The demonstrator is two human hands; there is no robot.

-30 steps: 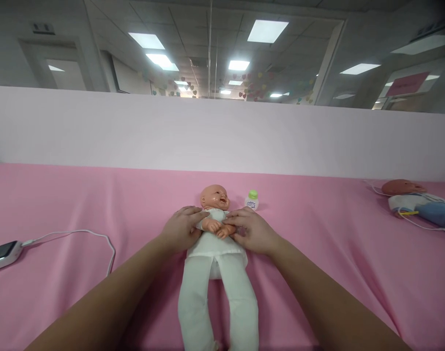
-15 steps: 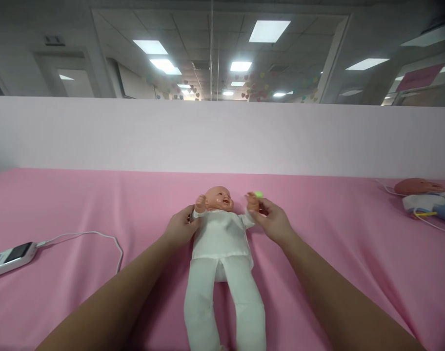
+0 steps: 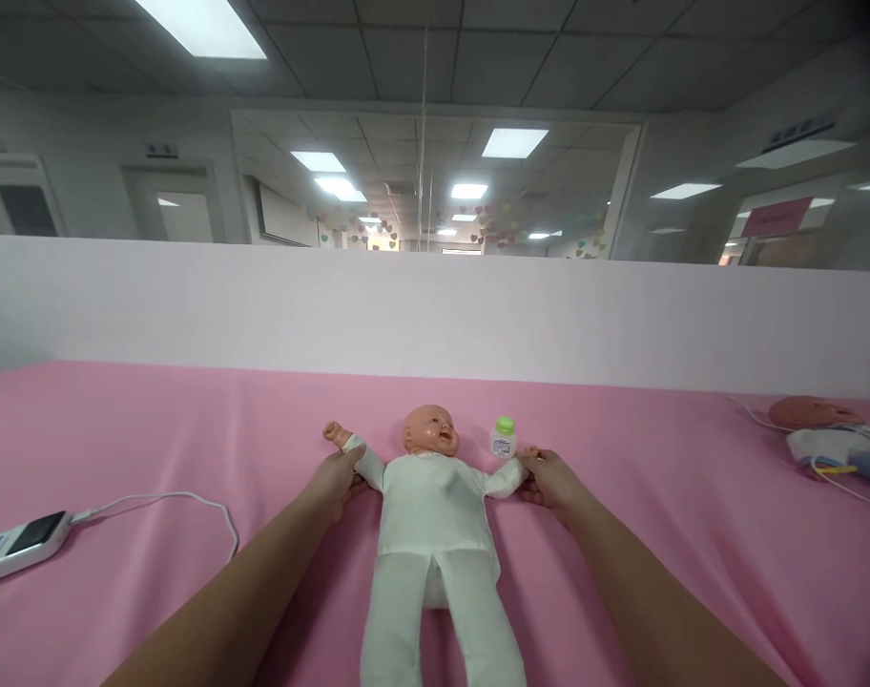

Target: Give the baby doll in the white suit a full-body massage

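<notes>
A baby doll (image 3: 435,501) in white cloth lies on its back, head away from me, legs toward me. Its two arms are stretched out to the sides. My left hand (image 3: 341,482) is closed around the sleeved arm at the left, with the doll's small fist showing beyond it. At the other side my right hand (image 3: 553,482) grips the doll's arm near the wrist, covering most of that little hand. Just behind it stands a small clear bottle (image 3: 503,439) with a green cap.
Pink cloth (image 3: 656,534) covers the surface, with a white panel (image 3: 435,315) along the back. At left lies a white handheld device (image 3: 24,549) with a cable (image 3: 170,495). A second doll (image 3: 832,441) with thin tubing lies far right.
Both doll arms have gone from raised beside the head to spread outward, my hands moving apart with them. The bottle is now uncovered. The camera has tilted up.
</notes>
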